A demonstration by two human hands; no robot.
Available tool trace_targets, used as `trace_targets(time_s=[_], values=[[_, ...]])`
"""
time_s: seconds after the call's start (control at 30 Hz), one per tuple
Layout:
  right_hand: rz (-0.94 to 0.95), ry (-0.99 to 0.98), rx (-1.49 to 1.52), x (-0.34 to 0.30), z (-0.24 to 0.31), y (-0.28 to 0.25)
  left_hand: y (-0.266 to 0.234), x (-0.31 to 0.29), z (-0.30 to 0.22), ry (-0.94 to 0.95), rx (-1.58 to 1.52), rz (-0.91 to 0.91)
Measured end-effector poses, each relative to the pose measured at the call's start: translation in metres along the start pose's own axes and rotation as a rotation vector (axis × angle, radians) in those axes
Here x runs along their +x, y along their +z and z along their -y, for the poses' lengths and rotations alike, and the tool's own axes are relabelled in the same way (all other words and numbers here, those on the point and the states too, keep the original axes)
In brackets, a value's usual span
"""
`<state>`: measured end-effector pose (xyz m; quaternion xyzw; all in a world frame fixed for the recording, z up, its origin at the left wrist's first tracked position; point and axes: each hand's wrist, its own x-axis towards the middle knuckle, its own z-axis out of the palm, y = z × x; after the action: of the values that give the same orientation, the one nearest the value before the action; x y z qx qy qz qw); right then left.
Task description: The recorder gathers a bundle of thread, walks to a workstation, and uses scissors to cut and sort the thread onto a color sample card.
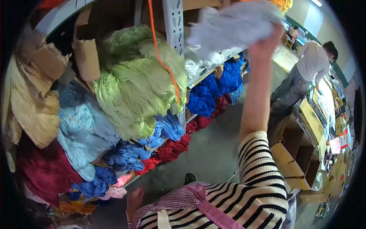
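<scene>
My right arm, in a striped sleeve, reaches up and forward. Its hand (268,38) is closed on a hank of white yarn (232,28), which is smeared by motion at shelf height. Low on the left, beside my checked apron (179,198), hangs my left hand (135,198); its fingers look curled in, and no object shows in them. Nearest to that hand are pink yarn (114,192) and dark blue yarn (95,183) on the lower shelf. More white yarn (213,60) lies on the shelf below the raised hank.
A metal rack post (174,26) stands ahead, with a red cord (162,57) hanging near it. Large green yarn bundles (141,84) bulge from the shelf. Blue yarn (215,87) and red yarn (171,149) lie beyond. Cardboard boxes (293,152) and a person (305,68) are at right.
</scene>
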<state>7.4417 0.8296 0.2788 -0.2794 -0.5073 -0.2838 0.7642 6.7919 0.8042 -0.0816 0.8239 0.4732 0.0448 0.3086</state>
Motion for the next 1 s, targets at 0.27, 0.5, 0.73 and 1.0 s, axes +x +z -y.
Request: trace_targets(time_s=[0.27,0.5,0.73,1.0], values=[[0.221,0.543,0.387,-0.134,0.19,0.07,-0.014,-0.021,0.0,-0.098,-0.085,-0.137],[0.644,1.095,0.805,-0.288,0.315,0.218,-0.061,-0.084,0.011,-0.064,-0.441,-0.205],[1.068,1.301,1.125,-0.383,0.467,0.33,-0.096,-0.196,0.071,0.099,-0.529,-0.722],[1.367,0.961,1.272,-0.44,0.66,0.522,-0.102,-0.379,0.245,-0.512,-0.736,-1.365]])
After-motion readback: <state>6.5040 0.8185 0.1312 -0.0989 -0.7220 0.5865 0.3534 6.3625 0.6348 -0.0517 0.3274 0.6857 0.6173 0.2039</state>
